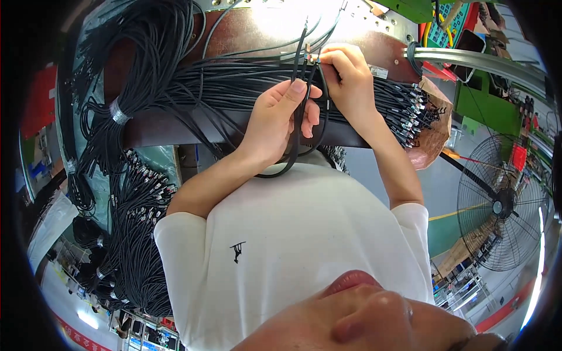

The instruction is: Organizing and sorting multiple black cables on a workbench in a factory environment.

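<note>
Over the dark brown bench (246, 40), my left hand (275, 123) is closed round a black cable (300, 117), thumb on top. The cable stands up past the thumb toward the bright spot, and its lower part loops down in front of my shirt. My right hand (349, 76) pinches the cable near a small metallic end piece (311, 57), just above and right of my left thumb. Exactly what lies under the right fingertips is hidden. Behind both hands a thick bundle of black cables (234, 76) runs across the bench, with small silvery connectors (415, 108) at its right end.
More cables hang in a tied bundle (120, 113) at the left, above a large pile of cables (140, 245). A floor fan (502, 205) stands at the right. Brown paper (432, 152) hangs by the connector ends. A metal rail (468, 57) runs along the upper right.
</note>
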The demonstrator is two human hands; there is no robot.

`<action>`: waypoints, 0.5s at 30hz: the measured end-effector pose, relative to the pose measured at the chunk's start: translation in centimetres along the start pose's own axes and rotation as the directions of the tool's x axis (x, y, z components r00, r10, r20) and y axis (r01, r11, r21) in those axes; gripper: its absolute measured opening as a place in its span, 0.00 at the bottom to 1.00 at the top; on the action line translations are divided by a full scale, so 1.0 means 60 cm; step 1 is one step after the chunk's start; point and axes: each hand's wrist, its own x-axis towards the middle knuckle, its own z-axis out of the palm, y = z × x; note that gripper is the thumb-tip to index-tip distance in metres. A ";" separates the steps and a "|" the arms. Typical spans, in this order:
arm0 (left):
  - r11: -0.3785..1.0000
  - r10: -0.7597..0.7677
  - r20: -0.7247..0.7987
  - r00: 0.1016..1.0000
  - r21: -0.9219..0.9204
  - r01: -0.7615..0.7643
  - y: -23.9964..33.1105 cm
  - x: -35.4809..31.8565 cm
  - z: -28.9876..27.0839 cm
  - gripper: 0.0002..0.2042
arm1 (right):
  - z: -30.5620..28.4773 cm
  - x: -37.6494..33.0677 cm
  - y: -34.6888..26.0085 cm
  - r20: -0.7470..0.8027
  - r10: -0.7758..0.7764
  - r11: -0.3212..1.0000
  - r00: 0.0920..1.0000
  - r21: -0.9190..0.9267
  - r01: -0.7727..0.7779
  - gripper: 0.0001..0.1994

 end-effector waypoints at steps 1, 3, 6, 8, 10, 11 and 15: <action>1.000 0.007 -0.002 1.000 0.002 -0.007 0.002 0.002 -0.001 0.19 | 0.000 0.003 0.003 -0.004 -0.056 0.998 0.998 -0.032 0.055 0.10; 0.999 0.007 0.020 1.000 -0.047 -0.006 0.005 0.006 -0.003 0.19 | -0.018 0.003 -0.010 -0.071 -0.193 0.971 0.979 -0.158 0.180 0.14; 0.998 -0.060 0.104 0.993 -0.014 0.061 0.009 -0.009 0.008 0.18 | -0.034 0.005 -0.038 -0.119 -0.268 0.952 0.956 -0.186 0.244 0.15; 0.981 -0.106 0.042 0.993 0.168 0.098 0.031 -0.013 0.021 0.18 | -0.039 0.013 -0.013 -0.111 -0.275 0.949 0.955 -0.193 0.251 0.16; 0.943 0.127 -0.019 0.992 0.312 -0.115 0.020 -0.020 0.011 0.16 | -0.037 -0.006 0.000 -0.138 -0.068 0.995 0.988 -0.075 0.058 0.14; 0.923 0.176 -0.044 0.983 0.355 -0.149 0.023 -0.020 0.006 0.16 | -0.034 -0.010 -0.001 -0.108 0.009 0.999 0.994 -0.033 -0.012 0.12; 0.993 -0.059 0.101 0.993 0.106 0.049 0.029 -0.011 0.000 0.18 | -0.025 -0.002 0.000 0.008 -0.009 0.991 1.000 -0.131 0.010 0.10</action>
